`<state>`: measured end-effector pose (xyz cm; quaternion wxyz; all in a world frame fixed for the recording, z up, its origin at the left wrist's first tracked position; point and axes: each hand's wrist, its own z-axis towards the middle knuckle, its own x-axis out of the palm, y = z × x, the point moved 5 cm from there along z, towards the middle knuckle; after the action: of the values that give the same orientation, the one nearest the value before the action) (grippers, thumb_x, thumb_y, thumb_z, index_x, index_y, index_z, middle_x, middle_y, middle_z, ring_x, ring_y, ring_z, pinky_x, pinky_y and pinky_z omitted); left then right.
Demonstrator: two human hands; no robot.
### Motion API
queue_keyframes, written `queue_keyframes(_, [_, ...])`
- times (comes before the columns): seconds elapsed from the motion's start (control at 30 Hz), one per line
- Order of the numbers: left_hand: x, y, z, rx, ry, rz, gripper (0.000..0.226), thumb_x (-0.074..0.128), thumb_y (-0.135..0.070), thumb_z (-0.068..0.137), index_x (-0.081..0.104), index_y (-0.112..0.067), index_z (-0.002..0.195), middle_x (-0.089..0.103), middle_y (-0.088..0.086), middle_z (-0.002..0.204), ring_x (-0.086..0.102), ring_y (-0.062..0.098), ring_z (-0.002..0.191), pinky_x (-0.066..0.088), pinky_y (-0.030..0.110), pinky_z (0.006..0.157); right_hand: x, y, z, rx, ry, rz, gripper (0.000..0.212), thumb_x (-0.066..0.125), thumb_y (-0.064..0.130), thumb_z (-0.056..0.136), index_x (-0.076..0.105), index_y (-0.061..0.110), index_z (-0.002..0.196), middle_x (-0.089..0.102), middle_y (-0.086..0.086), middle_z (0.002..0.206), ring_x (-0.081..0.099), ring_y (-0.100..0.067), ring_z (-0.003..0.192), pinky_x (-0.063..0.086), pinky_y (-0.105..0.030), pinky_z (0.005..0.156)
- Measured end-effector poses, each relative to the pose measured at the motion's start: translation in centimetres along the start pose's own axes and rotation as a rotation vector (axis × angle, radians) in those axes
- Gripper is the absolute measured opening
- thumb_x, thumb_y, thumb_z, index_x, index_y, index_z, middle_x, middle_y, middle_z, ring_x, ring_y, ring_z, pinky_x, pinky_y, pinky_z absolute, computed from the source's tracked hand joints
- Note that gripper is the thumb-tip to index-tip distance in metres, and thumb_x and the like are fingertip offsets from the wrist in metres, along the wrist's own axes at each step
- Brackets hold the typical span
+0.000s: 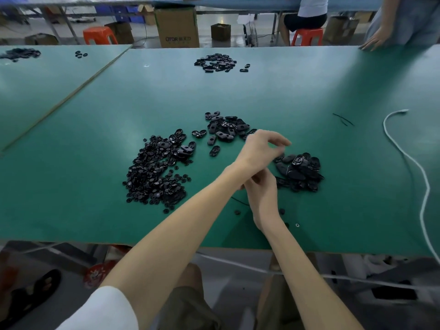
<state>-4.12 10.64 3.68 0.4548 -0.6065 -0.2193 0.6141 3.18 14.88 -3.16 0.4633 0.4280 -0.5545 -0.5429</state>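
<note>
Your left hand (262,148) reaches out from a white sleeve (102,308) across a green-topped work table (285,91). It hangs just above the table near the centre. Its fingers are loosely bent with the forefinger and thumb pointing toward 3 o'clock, and nothing shows between them.

Your right hand (260,189) sits just below that wrist, at 6 o'clock from the left hand and close against it. Its back faces you and the fingers curl under. You cannot tell whether it pinches anything.

The heap of glossy black oval plastic shells (301,171) lies at 4 o'clock from your left hand, and the fingertips are just beside its near-left edge. A second cluster of the same black oval shells (226,127) lies at 11 o'clock from the left hand, just beyond the knuckles. A wide mound of small round black plastic discs (154,172), with a few oval shells on its far side, spreads at 9 o'clock, apart from both hands.

A few stray black discs (237,212) rest on the table on either side of your right wrist. A tiny white ring (297,225) lies at 5 o'clock from them, near the table's front edge.

A third scatter of black oval pieces (216,61) lies far off at 12 o'clock. A white cord (404,158) snakes down the table at 3 o'clock.

Another person's hand (373,42) rests flat on the far right corner at 1 o'clock. Beyond the table stand a brown cardboard box (177,25) and orange plastic stools (100,35).
</note>
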Motion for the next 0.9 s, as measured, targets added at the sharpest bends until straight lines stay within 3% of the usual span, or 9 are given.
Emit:
queue_keyframes(0.17, [-5.3,5.4,-0.2,-0.228,-0.248,0.337,0.027,0.061,-0.007,0.097,0.07,-0.013,0.122,0.066,0.009,0.126,0.06,0.022,0.117,0.048,0.039,0.104,0.0,-0.3,-0.1,-0.008,0.001,0.019,0.011,0.059,0.0,0.102,0.066,0.008,0.106,0.074,-0.007,0.09,0.069,-0.009,0.072,0.056,-0.024,0.066])
queue_keyframes(0.3, [-8.1,9.6,-1.6,-0.365,-0.257,0.62,0.028,0.062,-0.022,0.102,0.063,-0.009,0.126,0.054,0.017,0.132,0.046,0.034,0.127,0.039,0.043,0.107,0.1,-0.3,0.1,-0.022,0.009,0.024,0.013,0.059,-0.001,0.1,0.066,0.008,0.106,0.073,-0.007,0.09,0.07,-0.008,0.072,0.055,-0.021,0.064])
queue_keyframes(0.5, [-8.8,9.9,-3.1,-0.185,-0.237,0.618,0.025,0.058,-0.008,0.102,0.073,-0.011,0.121,0.066,0.014,0.115,0.059,0.031,0.108,0.046,0.042,0.098,0.2,-0.4,0.2,-0.021,0.015,0.02,0.012,0.06,0.0,0.1,0.066,0.009,0.106,0.074,-0.004,0.088,0.071,-0.009,0.073,0.055,-0.021,0.065])
queue_keyframes(0.67, [-7.8,8.0,-5.3,-0.004,-0.159,0.357,0.017,0.066,-0.009,0.098,0.076,-0.017,0.109,0.059,-0.003,0.098,0.056,0.008,0.081,0.051,0.029,0.085,0.0,-0.7,0.3,-0.02,-0.014,0.054,0.007,0.061,0.014,0.105,0.066,0.013,0.108,0.075,0.002,0.084,0.072,-0.011,0.073,0.056,-0.023,0.065])
queue_keyframes(0.77, [-7.1,6.3,-7.1,0.16,-0.097,0.331,0.015,0.069,-0.011,0.096,0.077,-0.017,0.107,0.058,-0.008,0.098,0.06,0.014,0.082,0.05,0.025,0.077,0.2,-0.7,0.3,-0.024,-0.006,0.04,0.011,0.062,0.026,0.105,0.068,0.017,0.106,0.076,0.004,0.084,0.072,-0.011,0.075,0.057,-0.025,0.066])
queue_keyframes(0.9, [-7.3,6.0,-8.1,0.194,-0.038,0.394,0.022,0.072,-0.011,0.095,0.076,-0.017,0.115,0.062,-0.006,0.102,0.063,0.012,0.089,0.053,0.03,0.082,0.2,-0.6,0.2,-0.042,0.009,0.016,0.004,0.067,0.018,0.102,0.071,0.017,0.102,0.077,0.004,0.086,0.072,-0.01,0.077,0.055,-0.023,0.065])
